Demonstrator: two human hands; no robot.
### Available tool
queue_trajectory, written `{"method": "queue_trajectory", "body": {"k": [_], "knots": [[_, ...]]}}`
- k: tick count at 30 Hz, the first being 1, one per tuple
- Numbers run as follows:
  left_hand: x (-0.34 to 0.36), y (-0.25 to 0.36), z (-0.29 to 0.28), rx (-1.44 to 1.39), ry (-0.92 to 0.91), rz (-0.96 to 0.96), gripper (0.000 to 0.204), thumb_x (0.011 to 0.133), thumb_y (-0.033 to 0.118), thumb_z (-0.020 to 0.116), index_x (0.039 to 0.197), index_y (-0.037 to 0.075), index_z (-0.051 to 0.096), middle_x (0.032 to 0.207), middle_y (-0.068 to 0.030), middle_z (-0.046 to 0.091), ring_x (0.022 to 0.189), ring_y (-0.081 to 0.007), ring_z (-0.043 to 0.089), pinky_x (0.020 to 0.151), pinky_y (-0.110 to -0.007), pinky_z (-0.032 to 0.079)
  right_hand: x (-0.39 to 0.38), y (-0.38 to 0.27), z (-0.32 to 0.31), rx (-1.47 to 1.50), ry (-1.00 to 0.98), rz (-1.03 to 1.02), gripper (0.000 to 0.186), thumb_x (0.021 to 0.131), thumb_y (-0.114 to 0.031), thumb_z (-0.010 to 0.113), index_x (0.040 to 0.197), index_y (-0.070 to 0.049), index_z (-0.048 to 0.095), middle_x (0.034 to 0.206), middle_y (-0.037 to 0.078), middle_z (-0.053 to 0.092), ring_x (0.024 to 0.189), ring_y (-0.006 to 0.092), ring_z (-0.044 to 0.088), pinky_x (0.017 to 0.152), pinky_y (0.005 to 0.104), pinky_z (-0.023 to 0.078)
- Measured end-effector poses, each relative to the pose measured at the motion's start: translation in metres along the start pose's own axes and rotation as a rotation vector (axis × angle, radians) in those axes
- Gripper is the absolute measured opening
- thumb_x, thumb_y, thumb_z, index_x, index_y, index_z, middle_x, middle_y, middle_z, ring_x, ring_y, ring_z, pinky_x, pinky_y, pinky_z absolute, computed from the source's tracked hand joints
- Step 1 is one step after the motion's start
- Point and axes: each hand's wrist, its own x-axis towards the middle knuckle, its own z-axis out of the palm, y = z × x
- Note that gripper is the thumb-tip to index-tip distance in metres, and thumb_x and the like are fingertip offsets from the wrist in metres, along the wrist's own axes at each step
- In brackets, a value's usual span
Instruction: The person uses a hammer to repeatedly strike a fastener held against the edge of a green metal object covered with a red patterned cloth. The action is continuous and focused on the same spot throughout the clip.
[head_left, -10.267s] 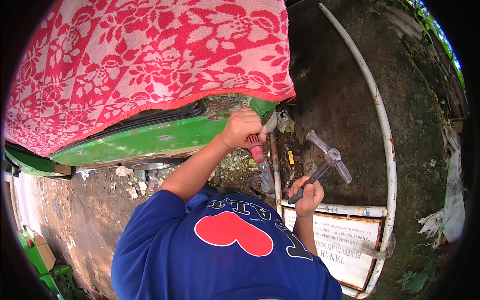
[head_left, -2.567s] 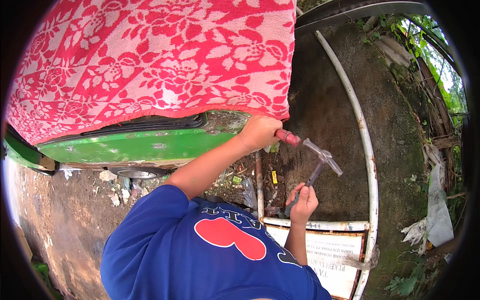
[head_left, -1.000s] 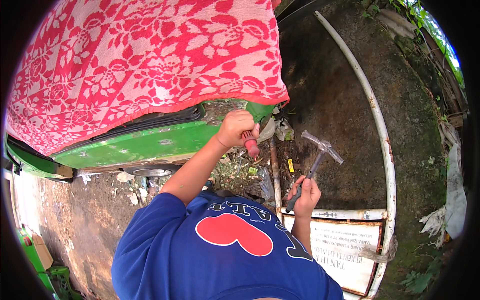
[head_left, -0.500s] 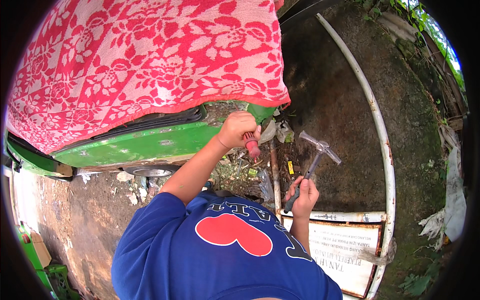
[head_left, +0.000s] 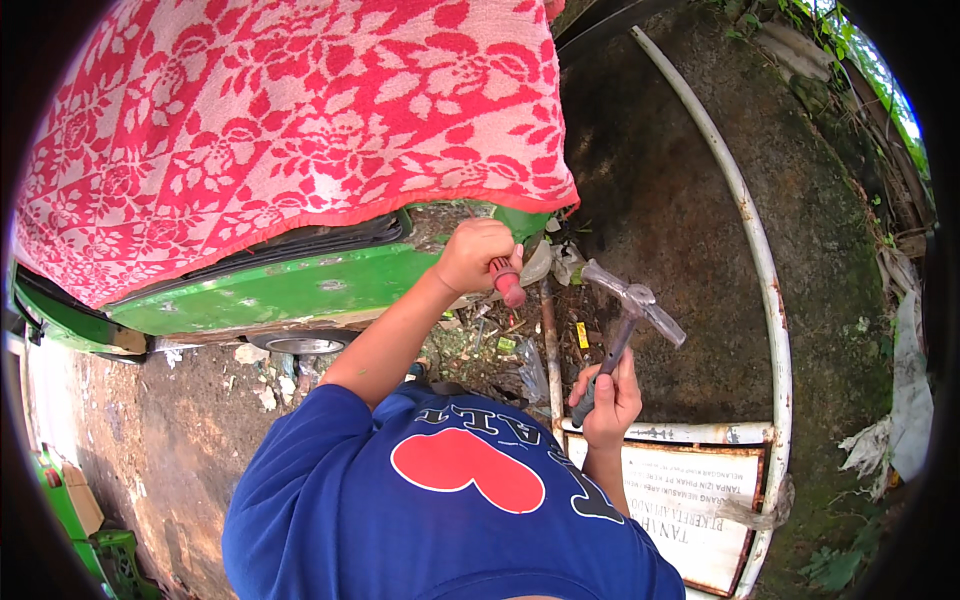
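My left hand point(head_left: 476, 256) is closed around a red-handled tool point(head_left: 508, 285) by the corner of a green car body point(head_left: 330, 286). The handle's butt sticks out below my fist; its other end is hidden by the hand. A hammer point(head_left: 632, 310) with a worn metal head and dark grip is in my right hand point(head_left: 610, 402), held upright with its head raised to the right of the red handle and apart from it. Over the car lies a red and pink flowered towel point(head_left: 300, 120), its hem hanging just above my left hand.
A rusty white metal frame point(head_left: 752, 235) curves along the right, with a white sign board point(head_left: 685, 485) at its lower end. Bits of litter and a clear plastic wrapper point(head_left: 532, 370) lie on the ground below my hands. A car wheel point(head_left: 308, 342) shows under the body.
The hammer's head has tilted and come up slightly in my right hand, its left end shifting left. My left hand and the red-handled tool have barely moved.
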Motion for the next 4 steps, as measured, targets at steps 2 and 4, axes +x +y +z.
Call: {"method": "queue_trajectory", "body": {"k": [2,4], "knots": [[0.0005,-0.0004,0.0012,0.003,-0.006,-0.001,0.028,0.071,0.005,0.066,0.058,0.006,0.042,0.057,-0.0091,0.043,0.051,-0.0294,0.046,0.048,-0.040,0.038,-0.0073,0.0048,-0.0056,0.032,-0.087,-0.202,0.036,0.098,-0.016,0.052,0.127,0.004,0.051,0.075,0.010,0.060,0.055,0.0137,0.054,0.051,0.0263,0.046],[0.0006,-0.0004,0.0015,0.006,-0.007,0.000,0.027,0.071,0.005,0.066,0.059,0.006,0.042,0.057,-0.0091,0.043,0.052,-0.0294,0.047,0.048,-0.040,0.038,-0.0129,0.0117,-0.0061,0.028,-0.180,-0.388,0.043,0.097,-0.015,0.054,0.136,0.000,0.046,0.075,0.011,0.060,0.055,0.0153,0.055,0.051,0.0273,0.046]]}}
